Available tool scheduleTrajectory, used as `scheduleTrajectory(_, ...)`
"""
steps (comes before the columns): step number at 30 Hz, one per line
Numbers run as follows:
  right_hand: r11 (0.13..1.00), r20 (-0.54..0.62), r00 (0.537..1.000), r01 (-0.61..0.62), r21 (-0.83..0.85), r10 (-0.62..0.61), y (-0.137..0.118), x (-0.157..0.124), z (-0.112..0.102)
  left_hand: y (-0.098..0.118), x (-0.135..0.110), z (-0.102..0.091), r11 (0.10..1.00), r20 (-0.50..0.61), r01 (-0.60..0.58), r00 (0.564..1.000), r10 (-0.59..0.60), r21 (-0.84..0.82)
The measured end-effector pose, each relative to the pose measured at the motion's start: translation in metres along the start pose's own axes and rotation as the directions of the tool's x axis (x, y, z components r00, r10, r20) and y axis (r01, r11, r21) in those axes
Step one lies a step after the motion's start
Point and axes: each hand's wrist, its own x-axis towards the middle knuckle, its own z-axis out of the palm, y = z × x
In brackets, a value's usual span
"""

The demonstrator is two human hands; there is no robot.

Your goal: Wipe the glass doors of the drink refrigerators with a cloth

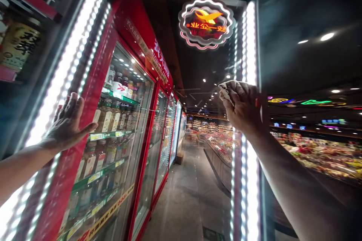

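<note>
My left hand (66, 125) is open, fingers spread, against the left side of a framed glass panel (198, 71), by the bright light strip (77, 35). Raised at the panel's right edge, my right hand (243, 105) is closed on a pale, crumpled cloth (226, 91). The cloth lies flat under the fingers against the glass, next to the right light strip (251, 45). Part of it is hidden by the hand. A lit sign (207, 23) with a scalloped edge and mirrored lettering shows on the upper part of the panel.
Red drinks coolers (135, 37) with bottles on shelves appear in a row within the panel. Beside them, a grey floor aisle (186, 196) runs back past a long display counter (217, 147). A jar (19, 43) stands at upper left. Blurred goods (325, 154) fill the right.
</note>
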Motion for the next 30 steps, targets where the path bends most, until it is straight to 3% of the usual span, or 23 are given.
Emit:
scheduleTrajectory(8,0.991,0.007,0.997,-0.080,0.110,0.080,-0.074,0.016,0.039,-0.002,-0.003,0.015,0.998,-0.113,-0.065,0.991,0.066,0.020)
scheduleTrajectory(18,0.975,0.051,0.995,0.075,0.208,-0.088,-0.216,0.033,0.087,0.000,-0.002,0.021,0.993,-0.185,-0.116,0.976,0.113,-0.006)
scheduleTrajectory(30,0.940,0.113,0.951,0.256,0.227,-0.287,-0.365,0.050,0.102,-0.007,-0.001,0.034,0.989,-0.217,-0.149,0.965,0.143,-0.009)
